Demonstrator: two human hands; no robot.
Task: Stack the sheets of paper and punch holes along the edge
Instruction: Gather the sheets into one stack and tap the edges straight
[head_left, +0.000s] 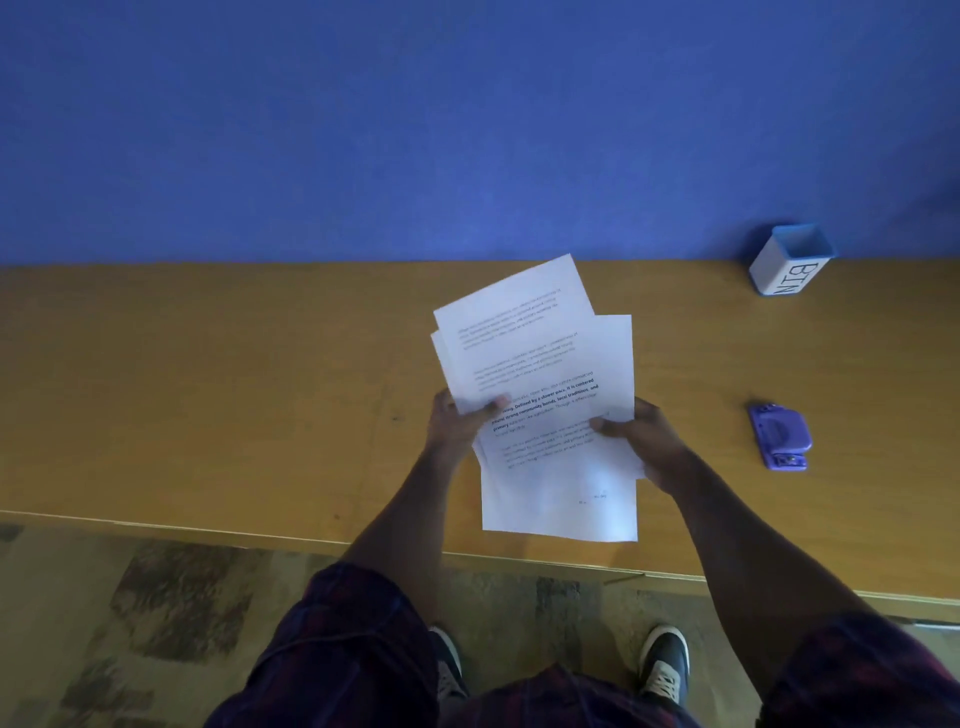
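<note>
I am pinching the fanned sheets (540, 395) by their side edges, left hand (460, 418) and right hand (641, 436) clamped. They are handling light and floppy.

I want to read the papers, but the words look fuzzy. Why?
Head view: the sheets of paper held by the left hand and right hand are slightly blurred and small; only the bold lines stand out. The wide lens bends the desk edge; the light looks bluish.

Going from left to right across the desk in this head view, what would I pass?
Left hand → sheets of paper → right hand → purple hole punch. The white bin sits about level with the punch, farther back.
</note>
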